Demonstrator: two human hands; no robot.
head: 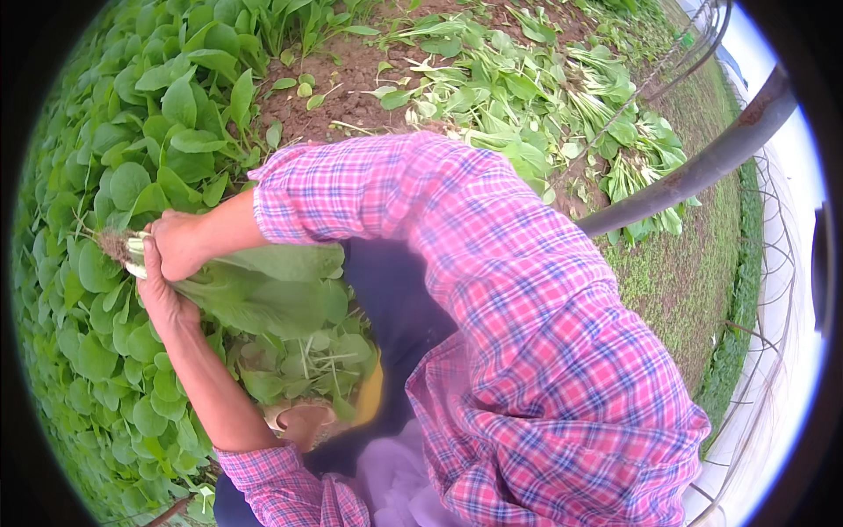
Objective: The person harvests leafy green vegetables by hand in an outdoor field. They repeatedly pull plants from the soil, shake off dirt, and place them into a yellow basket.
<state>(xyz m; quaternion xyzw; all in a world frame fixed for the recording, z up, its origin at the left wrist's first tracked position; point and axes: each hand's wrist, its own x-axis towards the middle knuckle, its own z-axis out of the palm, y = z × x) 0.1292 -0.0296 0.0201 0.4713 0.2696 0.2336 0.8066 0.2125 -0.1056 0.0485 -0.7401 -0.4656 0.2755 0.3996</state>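
Note:
A bunch of leafy greens [270, 290] is held out in front of me, its soil-covered roots [115, 245] pointing left and its broad leaves spreading right. My right hand [176, 247] is closed around the pale stems just behind the roots. From below, my left hand [163, 296] grips the same stems, its fingers against my right hand. Part of the leaves looks motion-blurred. Below the bunch, loose leaves and thin stalks [323, 362] lie on the ground near a yellow object [370, 392], which my clothing partly hides.
Dense growing greens [99, 329] fill the left side. Pulled greens [507, 92] lie in piles on brown soil [316, 109] at the top. A rusty metal pole [698, 168] slants in at the right, near a low green strip and white sheeting [777, 329].

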